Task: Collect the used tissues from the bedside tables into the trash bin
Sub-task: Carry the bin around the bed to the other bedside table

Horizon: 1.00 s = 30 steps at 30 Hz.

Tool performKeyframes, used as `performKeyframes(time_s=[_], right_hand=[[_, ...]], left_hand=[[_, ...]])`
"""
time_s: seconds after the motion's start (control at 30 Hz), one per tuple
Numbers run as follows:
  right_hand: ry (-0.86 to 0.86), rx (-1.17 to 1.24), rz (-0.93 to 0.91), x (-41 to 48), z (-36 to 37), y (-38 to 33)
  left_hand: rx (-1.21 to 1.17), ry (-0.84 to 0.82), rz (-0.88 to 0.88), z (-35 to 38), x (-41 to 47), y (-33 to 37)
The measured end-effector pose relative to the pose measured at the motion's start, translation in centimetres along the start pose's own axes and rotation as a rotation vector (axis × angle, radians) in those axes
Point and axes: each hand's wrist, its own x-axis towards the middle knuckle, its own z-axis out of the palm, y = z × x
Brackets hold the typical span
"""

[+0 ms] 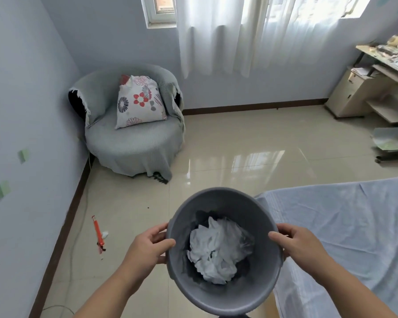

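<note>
I hold a round grey trash bin (218, 198) in front of me, above the floor, with its mouth toward the camera. My left hand (148, 245) grips its left rim and my right hand (296, 245) grips its right rim. Inside the bin lies a heap of crumpled white tissues (218, 251) on a dark liner. No bedside table is in view.
A bed with a pale blue sheet (345, 226) fills the lower right. A grey round armchair (133, 136) with a flowered cushion stands in the far left corner. An orange object (98, 232) and a white scrap lie on the tiled floor by the left wall. A desk (377, 88) stands at the right.
</note>
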Motion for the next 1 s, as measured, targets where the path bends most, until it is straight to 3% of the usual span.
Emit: performKeyframes(time_s=[0.2, 0.53, 0.83, 1.0], right_hand=[[-0.042, -0.002, 0.066, 13.4, -2.4, -3.2], [0.01, -0.005, 0.015, 31.2, -7.7, -12.3], [0.144, 0.031, 0.143, 44.2, -8.5, -15.9], [0.272, 0.125, 0.188, 46.9, -12.6, -17.0]], left_hand=[[-0.005, 0.038, -0.036, 1.1, 11.6, 7.0], [-0.042, 0.021, 0.013, 0.3, 29.6, 17.7], [0.044, -0.177, -0.012, 0.1, 48.0, 26.7], [0.117, -0.321, -0.004, 3.8, 56.5, 33.4]])
